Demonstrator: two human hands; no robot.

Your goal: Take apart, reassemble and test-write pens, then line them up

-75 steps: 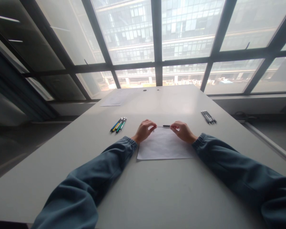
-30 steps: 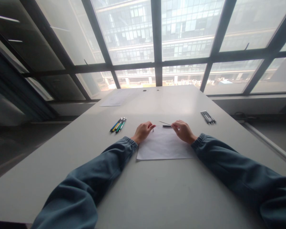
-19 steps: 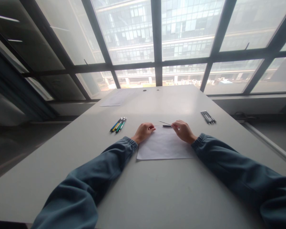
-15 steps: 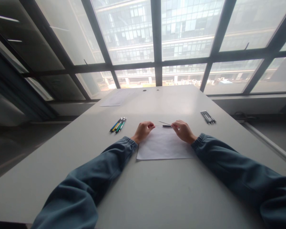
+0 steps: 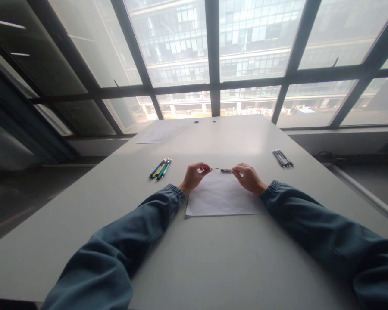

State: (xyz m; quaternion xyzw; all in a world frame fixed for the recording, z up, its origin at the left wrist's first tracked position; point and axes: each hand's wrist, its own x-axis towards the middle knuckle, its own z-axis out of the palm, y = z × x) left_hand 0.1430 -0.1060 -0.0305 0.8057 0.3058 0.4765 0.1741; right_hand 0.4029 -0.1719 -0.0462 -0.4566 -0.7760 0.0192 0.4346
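In the head view, take the white paper (image 5: 226,198) on the desk (image 5: 194,258) as the centre of the dial, with 12 o'clock toward the windows (image 5: 181,43). The left hand (image 5: 195,175) is at 10 o'clock, its thumb and forefinger brought close together at the tips; whether anything small is pinched between them I cannot tell. The right hand (image 5: 248,177) is at 2 o'clock, gripping a thin rod (image 5: 217,168) between thumb and finger. The rod points toward 9 o'clock, its free end near the left fingertips; contact there is too fine to make out. A black tube (image 5: 225,171) lies at 12 o'clock by the paper's far edge, between the hands and partly overlapped by the rod in this view.

At 10 o'clock, beyond the left hand, is a bundle of coloured pens (image 5: 161,169) in blue, yellow, green and black. At 2 o'clock, beyond the right hand, grey pens (image 5: 283,158) lie side by side. Printed sheets (image 5: 152,134) rest toward 11 o'clock, near the desk's far left corner. Both forearms wear blue-grey sleeves (image 5: 148,219).
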